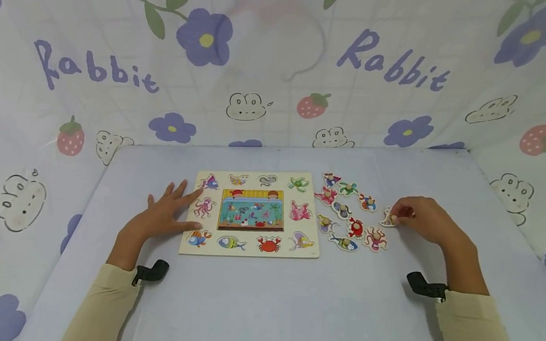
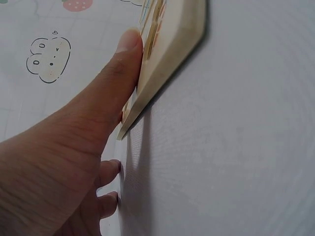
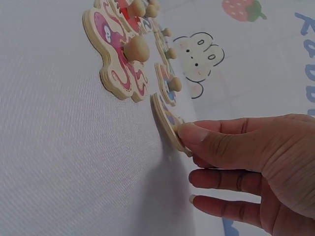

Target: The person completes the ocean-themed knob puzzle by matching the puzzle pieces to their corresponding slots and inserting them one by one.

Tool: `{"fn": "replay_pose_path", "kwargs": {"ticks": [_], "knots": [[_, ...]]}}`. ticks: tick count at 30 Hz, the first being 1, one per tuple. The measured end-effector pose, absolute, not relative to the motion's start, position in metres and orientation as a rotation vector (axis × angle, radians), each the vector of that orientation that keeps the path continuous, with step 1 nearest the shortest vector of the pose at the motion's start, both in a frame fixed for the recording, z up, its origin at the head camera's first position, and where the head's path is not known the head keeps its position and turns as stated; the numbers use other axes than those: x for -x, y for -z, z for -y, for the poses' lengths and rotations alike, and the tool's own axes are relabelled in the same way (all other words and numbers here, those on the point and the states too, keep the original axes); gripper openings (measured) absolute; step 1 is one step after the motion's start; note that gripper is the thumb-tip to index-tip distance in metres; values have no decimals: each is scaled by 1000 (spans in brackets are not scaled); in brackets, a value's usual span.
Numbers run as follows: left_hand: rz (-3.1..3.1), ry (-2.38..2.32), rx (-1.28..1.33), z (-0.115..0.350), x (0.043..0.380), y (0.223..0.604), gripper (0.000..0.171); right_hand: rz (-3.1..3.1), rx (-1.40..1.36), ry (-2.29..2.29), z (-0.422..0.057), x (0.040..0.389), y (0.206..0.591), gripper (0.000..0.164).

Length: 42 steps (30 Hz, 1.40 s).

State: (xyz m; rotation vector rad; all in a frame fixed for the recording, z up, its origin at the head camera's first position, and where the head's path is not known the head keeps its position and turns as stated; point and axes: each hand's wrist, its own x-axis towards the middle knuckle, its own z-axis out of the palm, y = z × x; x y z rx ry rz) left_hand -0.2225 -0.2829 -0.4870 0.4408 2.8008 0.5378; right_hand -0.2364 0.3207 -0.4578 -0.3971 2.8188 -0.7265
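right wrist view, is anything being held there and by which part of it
The right hand pinches a small wooden puzzle piece; the grip appears to be on its knob, largely hidden in the wrist view.

Tabletop: evenly bright in the head view, dimmer and greyer in both wrist views
Patterned sheet: hazy, a blurred reddish patch up top
Left hand: narrow soft shadow alongside
Right hand: broad soft-edged shadow on the tabletop

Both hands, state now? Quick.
Left hand: open, fingers spread, touching the puzzle board at its left edge.
Right hand: closed, pinching a puzzle piece.
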Motion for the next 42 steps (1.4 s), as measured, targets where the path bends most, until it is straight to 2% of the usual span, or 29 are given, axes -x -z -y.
{"fn": "replay_pose_path", "kwargs": {"ticks": [17,42], "knots": [[-2796,-535,-432,282,228,486,99,-2897,370,738,-318,231,445,12],[-2823,-519,-444,283,225,490,98,-3028,524,725,-256,229,443,15]]}}
